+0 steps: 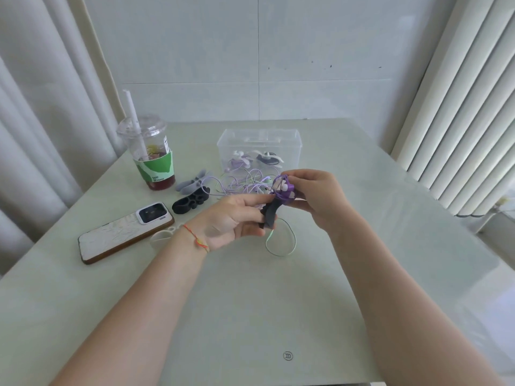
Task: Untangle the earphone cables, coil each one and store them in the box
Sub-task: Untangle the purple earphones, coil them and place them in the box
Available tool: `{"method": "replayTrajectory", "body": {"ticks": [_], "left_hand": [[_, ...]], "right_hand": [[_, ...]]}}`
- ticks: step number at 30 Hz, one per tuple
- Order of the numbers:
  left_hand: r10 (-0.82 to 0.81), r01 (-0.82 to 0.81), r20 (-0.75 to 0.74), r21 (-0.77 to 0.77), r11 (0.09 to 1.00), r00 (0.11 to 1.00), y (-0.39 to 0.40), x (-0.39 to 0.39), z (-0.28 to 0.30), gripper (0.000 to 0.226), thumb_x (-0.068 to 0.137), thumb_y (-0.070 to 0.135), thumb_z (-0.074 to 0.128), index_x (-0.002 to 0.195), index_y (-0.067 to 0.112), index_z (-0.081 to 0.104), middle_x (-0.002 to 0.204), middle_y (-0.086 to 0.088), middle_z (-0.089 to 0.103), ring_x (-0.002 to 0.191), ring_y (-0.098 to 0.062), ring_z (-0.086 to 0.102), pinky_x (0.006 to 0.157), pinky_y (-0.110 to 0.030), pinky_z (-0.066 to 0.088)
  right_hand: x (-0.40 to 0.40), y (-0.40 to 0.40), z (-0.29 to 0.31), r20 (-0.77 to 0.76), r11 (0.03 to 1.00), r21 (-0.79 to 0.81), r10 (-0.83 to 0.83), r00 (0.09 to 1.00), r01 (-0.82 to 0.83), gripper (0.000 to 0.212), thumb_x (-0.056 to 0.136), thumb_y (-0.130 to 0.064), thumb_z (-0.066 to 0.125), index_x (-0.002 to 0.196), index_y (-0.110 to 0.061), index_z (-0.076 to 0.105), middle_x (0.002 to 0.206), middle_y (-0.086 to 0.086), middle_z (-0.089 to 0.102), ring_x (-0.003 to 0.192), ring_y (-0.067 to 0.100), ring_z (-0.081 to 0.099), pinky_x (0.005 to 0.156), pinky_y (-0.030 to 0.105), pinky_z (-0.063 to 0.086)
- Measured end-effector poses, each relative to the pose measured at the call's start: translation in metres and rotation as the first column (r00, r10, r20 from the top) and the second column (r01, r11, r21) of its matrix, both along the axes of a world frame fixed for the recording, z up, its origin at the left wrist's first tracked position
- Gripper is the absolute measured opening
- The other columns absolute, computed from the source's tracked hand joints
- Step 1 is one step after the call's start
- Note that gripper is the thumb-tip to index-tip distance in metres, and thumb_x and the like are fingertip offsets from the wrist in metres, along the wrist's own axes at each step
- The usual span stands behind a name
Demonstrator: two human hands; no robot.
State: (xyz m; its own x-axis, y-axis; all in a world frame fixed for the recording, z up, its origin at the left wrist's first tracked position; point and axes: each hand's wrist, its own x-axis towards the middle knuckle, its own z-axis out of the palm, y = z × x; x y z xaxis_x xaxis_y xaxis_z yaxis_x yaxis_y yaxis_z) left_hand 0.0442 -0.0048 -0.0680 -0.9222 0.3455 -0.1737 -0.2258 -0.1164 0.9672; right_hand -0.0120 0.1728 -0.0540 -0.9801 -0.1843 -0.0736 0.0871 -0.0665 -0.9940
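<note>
A: Purple cord, wound round a dark winder (269,215), sits at frame centre. The left hand (232,218) grips the winder's lower end; the right hand (315,196) pinches the purple coil (282,188) at its top.

B: Where does it go?

A: The clear box (292,140) lies just beyond, nearer the right hand. Tangled cables (245,182) lie between. A phone (122,232) and a drink cup (152,154) sit on the table (250,302), left.
</note>
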Motion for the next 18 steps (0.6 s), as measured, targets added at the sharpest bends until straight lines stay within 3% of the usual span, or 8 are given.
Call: {"method": "replayTrajectory", "body": {"ticks": [4,8,11,18], "left_hand": [[-0.006,0.005,-0.041,-0.036,0.999,0.999,0.0004,0.0028,0.0006,0.034,0.074,0.003,0.068,0.100,0.022,0.077,0.095,-0.012,0.066,0.083,-0.020,0.068,0.065,-0.023,0.054],[-0.049,0.038,-0.085,-0.123,0.992,0.995,-0.0032,0.0046,0.0012,0.035,0.084,-0.006,0.067,0.113,0.013,0.070,0.098,-0.015,0.066,0.089,-0.025,0.066,0.073,-0.027,0.055],[-0.056,0.036,-0.108,-0.173,0.984,0.993,-0.0034,0.0051,0.0003,0.038,0.083,-0.004,0.067,0.119,0.009,0.066,0.094,-0.016,0.066,0.083,-0.024,0.065,0.075,-0.029,0.055],[0.047,-0.081,-0.135,-0.264,0.961,0.990,0.0043,0.0040,-0.0009,0.026,0.077,0.007,0.079,0.097,0.023,0.075,0.080,-0.009,0.066,0.065,-0.020,0.059,0.065,-0.027,0.055]], "right_hand": [[-0.0002,-0.0008,-0.0019,-0.008,1.000,0.009,-0.002,1.000,0.002,0.016,0.091,0.001,0.055,0.096,-0.001,0.070,0.088,0.017,0.070,0.073,0.024,0.067,0.067,0.030,0.060],[-0.0003,-0.0023,-0.0047,-0.030,1.000,0.025,0.009,1.000,-0.008,0.016,0.092,0.002,0.056,0.090,-0.004,0.071,0.083,0.014,0.070,0.068,0.021,0.067,0.065,0.027,0.059],[-0.0019,-0.0035,-0.0065,-0.037,0.999,0.033,0.009,0.999,-0.008,0.017,0.091,0.002,0.056,0.090,-0.005,0.071,0.083,0.015,0.071,0.069,0.022,0.067,0.068,0.028,0.059],[-0.0024,-0.0060,-0.0069,-0.072,0.998,0.056,0.000,0.997,0.004,0.018,0.091,0.003,0.056,0.089,-0.004,0.072,0.083,0.015,0.071,0.068,0.020,0.068,0.070,0.027,0.059]]}}
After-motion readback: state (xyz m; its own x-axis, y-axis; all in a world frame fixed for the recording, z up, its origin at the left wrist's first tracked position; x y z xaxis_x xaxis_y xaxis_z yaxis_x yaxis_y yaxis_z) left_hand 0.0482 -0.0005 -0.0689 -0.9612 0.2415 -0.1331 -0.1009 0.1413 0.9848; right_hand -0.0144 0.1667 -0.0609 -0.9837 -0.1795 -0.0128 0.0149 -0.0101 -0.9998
